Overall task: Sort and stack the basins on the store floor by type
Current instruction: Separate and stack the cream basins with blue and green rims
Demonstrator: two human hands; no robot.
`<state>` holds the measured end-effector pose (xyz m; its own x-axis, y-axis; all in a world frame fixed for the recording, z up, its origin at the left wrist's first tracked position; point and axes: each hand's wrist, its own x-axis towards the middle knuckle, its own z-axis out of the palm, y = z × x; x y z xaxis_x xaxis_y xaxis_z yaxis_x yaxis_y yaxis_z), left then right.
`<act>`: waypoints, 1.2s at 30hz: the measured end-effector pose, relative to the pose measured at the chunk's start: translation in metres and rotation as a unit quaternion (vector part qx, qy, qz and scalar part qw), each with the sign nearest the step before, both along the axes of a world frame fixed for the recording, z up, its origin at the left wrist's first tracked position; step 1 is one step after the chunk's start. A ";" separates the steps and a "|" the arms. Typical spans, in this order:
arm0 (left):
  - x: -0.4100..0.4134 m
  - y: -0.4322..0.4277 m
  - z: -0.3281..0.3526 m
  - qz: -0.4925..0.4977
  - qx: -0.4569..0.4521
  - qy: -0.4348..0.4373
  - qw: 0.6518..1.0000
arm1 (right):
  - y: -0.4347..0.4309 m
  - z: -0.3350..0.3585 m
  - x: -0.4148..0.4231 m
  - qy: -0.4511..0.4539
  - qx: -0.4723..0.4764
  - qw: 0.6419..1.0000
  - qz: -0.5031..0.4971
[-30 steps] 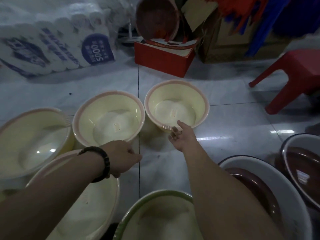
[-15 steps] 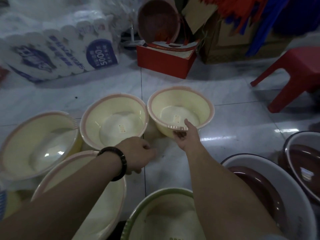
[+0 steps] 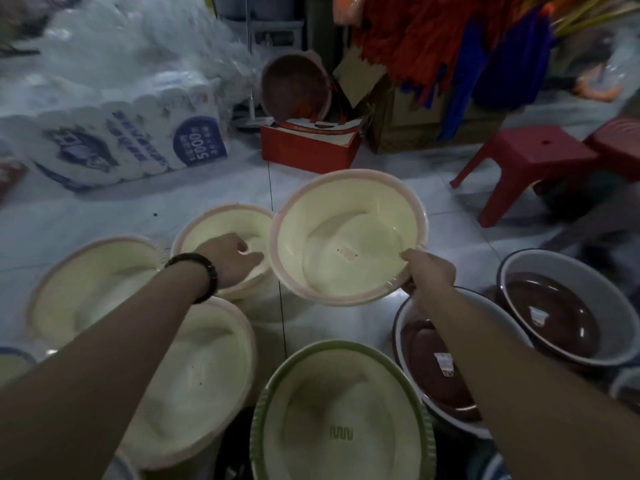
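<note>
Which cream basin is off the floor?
The pink-rimmed basin that the right hand grips by its rim, tilted above the floor; the rest sit flat.

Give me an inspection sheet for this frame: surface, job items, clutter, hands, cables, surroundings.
Surface: glossy pale tile floor.
Job's things: held basin, pink-rimmed, tilted; second pink-rimmed basin beside it; larger cream basins left; green-rimmed basin nearest; brown-lined basins right.
Clutter: red box, tissue pack.
Hands: right hand grips the held basin's rim; left hand over the second pink-rimmed basin, grip unclear.
Cables: nothing seen.
Surroundings: red stool.
</note>
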<state>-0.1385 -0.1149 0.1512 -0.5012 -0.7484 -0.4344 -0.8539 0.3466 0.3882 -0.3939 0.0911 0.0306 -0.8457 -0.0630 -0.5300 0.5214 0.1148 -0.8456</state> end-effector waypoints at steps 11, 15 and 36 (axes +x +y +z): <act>0.093 0.062 -0.042 0.121 -0.006 0.194 0.973 | 0.116 0.067 0.088 0.018 0.015 0.977 0.212; 0.112 0.096 -0.082 0.140 0.020 0.165 0.976 | 0.150 0.034 0.107 0.036 0.011 0.981 0.191; 0.142 0.171 -0.254 0.116 0.184 -0.020 0.976 | 0.219 -0.105 0.169 -0.026 0.176 0.941 0.288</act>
<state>0.0036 0.0561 -0.1025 -0.3147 -0.6285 -0.7113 -0.9097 -0.0142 0.4150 -0.2245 0.3096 -0.0749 -0.6973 -0.3165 -0.6432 0.3257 0.6594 -0.6775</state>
